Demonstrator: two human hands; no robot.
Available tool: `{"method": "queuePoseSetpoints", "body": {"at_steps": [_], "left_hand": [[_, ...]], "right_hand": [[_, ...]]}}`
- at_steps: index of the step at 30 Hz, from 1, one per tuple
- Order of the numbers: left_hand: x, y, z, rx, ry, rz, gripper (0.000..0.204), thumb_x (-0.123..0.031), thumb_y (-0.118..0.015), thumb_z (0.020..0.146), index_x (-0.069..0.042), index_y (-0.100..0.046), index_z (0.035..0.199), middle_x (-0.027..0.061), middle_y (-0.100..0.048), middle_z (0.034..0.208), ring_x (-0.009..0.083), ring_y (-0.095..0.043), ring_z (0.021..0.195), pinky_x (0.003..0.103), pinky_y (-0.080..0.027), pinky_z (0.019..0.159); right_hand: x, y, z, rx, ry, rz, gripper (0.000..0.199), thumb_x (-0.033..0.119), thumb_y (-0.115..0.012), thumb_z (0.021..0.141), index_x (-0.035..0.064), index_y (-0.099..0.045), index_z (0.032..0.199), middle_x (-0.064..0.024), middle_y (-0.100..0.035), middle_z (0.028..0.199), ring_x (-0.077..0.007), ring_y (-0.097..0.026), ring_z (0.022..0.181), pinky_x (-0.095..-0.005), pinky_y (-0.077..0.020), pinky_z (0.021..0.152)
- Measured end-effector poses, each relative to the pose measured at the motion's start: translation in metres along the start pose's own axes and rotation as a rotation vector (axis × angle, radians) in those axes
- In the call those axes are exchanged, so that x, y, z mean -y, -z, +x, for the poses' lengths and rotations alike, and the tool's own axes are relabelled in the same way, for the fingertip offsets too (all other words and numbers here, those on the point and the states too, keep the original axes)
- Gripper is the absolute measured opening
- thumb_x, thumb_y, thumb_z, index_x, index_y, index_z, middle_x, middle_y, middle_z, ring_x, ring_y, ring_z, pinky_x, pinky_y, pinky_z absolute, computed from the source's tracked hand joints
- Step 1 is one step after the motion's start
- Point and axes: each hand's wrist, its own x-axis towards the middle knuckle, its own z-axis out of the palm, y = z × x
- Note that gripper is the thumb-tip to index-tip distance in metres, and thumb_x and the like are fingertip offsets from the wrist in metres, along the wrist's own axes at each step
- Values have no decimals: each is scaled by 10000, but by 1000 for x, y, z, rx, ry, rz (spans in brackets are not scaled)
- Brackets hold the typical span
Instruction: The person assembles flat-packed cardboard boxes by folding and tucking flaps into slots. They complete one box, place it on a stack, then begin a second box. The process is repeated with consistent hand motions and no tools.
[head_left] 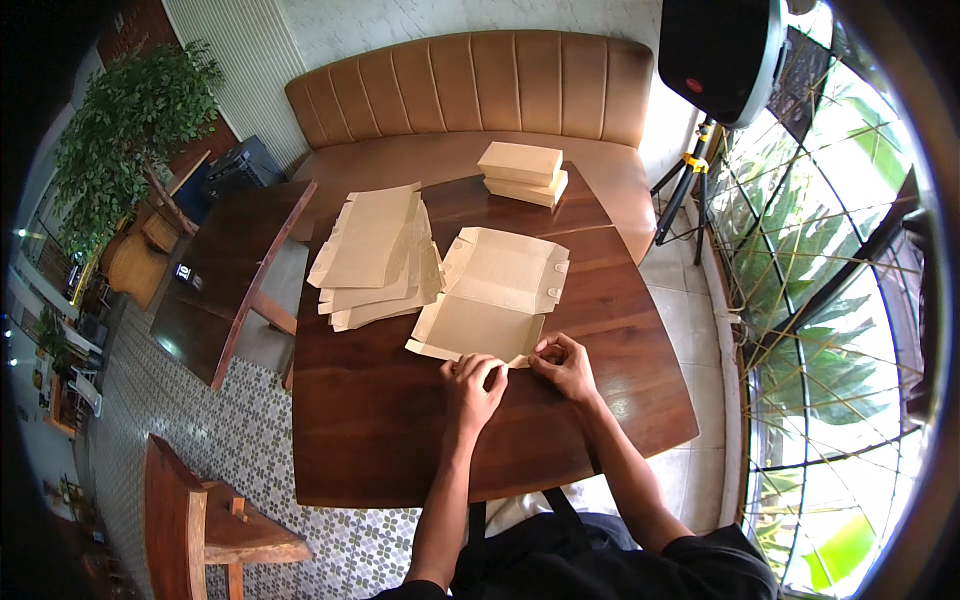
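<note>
At mid-frame the left hand [472,383] and right hand [565,362] pinch the near edge of a flat cardboard box blank [493,292] on the surface [400,440]. 2 folded boxes [522,172] sit upper centre; a stack of blanks [377,258] remains unfolded.

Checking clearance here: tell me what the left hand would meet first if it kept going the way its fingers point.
The left hand already touches the flat carton; it would slide further over it. Depth is unclear.
</note>
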Motion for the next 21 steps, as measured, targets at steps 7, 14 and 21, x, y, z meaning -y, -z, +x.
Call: {"method": "queuePoseSetpoints", "body": {"at_steps": [7,14,21], "left_hand": [[-16,-23,1,-140,186,-23,160,-115,-807,772,-116,-663,843,16,-692,855,256,-670,866,431,-459,807],[-22,-29,-4,-54,158,17,117,-157,-803,858,-87,-710,867,52,-717,909,284,-673,924,447,-483,863],[-22,-36,-9,-93,245,-33,114,-102,-815,831,-51,-733,891,86,-748,946,311,-687,953,438,-503,878]], "right_hand": [[-5,-1,0,-39,71,7,194,68,-806,888,35,-657,1007,-10,-730,880,-45,-622,776,-231,-510,723],[1,-7,-4,-57,82,-115,183,82,-807,871,23,-669,976,-31,-745,864,-50,-639,766,-242,-534,711],[10,-11,-5,-108,64,-231,177,95,-818,841,25,-683,932,-34,-742,815,-39,-630,734,-241,-538,701]]}}
